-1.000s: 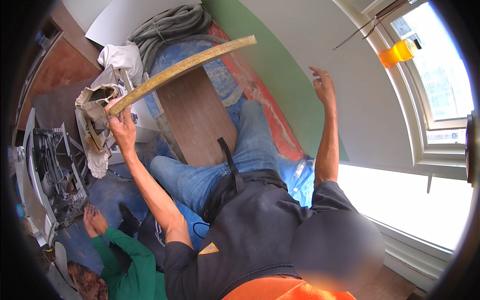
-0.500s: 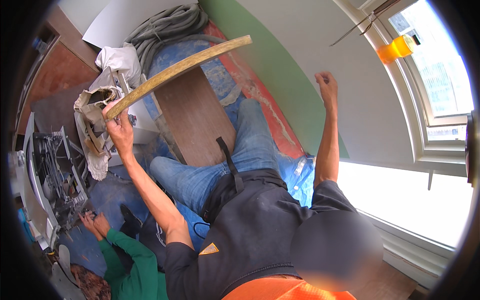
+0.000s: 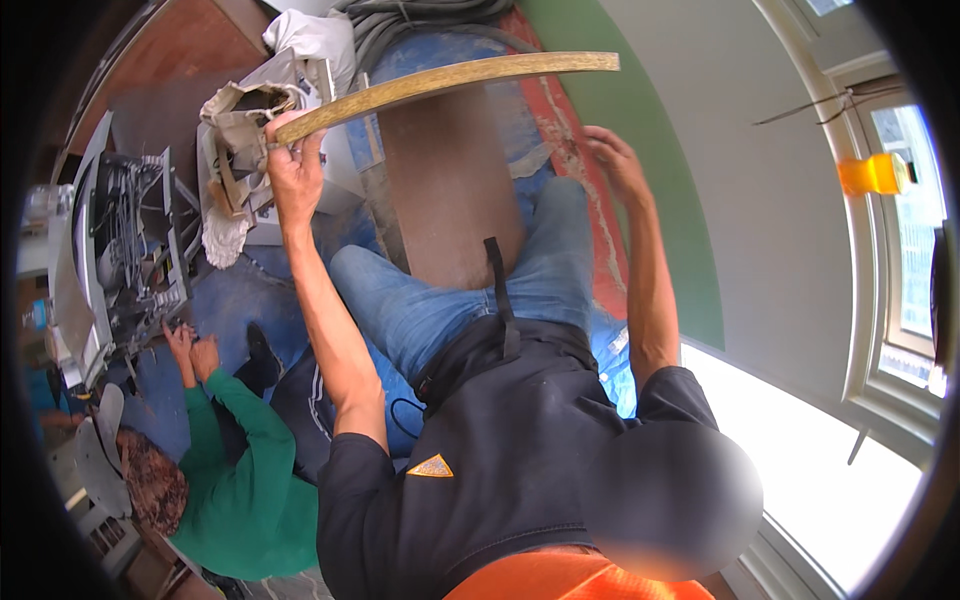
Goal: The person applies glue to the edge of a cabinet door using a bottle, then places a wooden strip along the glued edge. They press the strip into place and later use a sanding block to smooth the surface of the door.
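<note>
Head view: looking down from above a person in a dark shirt (image 3: 520, 470) and blue jeans (image 3: 450, 300), both arms raised.
Left hand (image 3: 292, 170): at 11 o'clock, fingers clamped round the near end of a strip (image 3: 440, 80).
Strip: long, thin, yellowish wood with a bowed look, running from the left hand at 11 o'clock up toward 12 o'clock; its far end hangs free.
Right hand (image 3: 618, 165): at 1 o'clock, fingers spread and holding nothing, lying against or just beside the green band (image 3: 640, 130); whether it touches, I cannot tell.
Hands: well apart, the strip only in the left one.
Wall: white above, with a green band along its foot, curving from 12 to 3 o'clock.
Window (image 3: 900, 250): at 3 o'clock, white frame, bright daylight, an orange bottle (image 3: 872, 175) on its ledge.
Floor (image 3: 230, 300): blue sheeting under the person's legs, a brown board (image 3: 440, 180) lying along it at 12 o'clock, a reddish stained edge (image 3: 575, 170) where it meets the wall.
Clutter: rags and a torn sack (image 3: 240, 150) at 10 o'clock, grey hoses (image 3: 400, 20) at 12 o'clock, a metal rack (image 3: 130, 250) at 9 o'clock.
Other person: green sleeve (image 3: 240, 470) at 8 o'clock, both hands (image 3: 190, 345) near the rack.
</note>
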Demonstrator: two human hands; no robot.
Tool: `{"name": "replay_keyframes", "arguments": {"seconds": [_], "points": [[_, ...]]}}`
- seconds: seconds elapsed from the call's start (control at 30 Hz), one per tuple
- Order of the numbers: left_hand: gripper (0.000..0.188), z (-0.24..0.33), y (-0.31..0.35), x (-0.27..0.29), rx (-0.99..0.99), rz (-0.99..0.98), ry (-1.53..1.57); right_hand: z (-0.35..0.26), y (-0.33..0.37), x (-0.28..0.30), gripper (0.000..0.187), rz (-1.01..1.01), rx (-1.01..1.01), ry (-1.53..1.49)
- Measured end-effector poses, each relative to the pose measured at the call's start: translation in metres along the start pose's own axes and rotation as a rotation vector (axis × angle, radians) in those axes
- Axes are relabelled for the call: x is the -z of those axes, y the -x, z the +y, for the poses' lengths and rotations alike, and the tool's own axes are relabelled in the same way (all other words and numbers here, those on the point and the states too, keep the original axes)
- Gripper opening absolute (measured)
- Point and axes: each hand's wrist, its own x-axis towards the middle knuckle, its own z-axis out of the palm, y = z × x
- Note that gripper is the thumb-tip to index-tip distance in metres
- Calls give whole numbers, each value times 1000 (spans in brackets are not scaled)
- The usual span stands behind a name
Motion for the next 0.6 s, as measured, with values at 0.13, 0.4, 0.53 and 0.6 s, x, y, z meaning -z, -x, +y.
{"name": "replay_keyframes", "arguments": {"seconds": [0.13,0.4,0.53,0.6], "points": [[27,2,2,-3,26,7,127,81,-49,-74,33,-158,-105,-148],[28,9,10,1,92,-11,91,174,-50,-111,47,-138,-168,-204],[26,9,9,-2,13,24,65,191,-46,-111,41,-23,-46,-82],[26,8,7,-3,-1,23,64,197,-47,-110,40,-8,72,-4]]}}
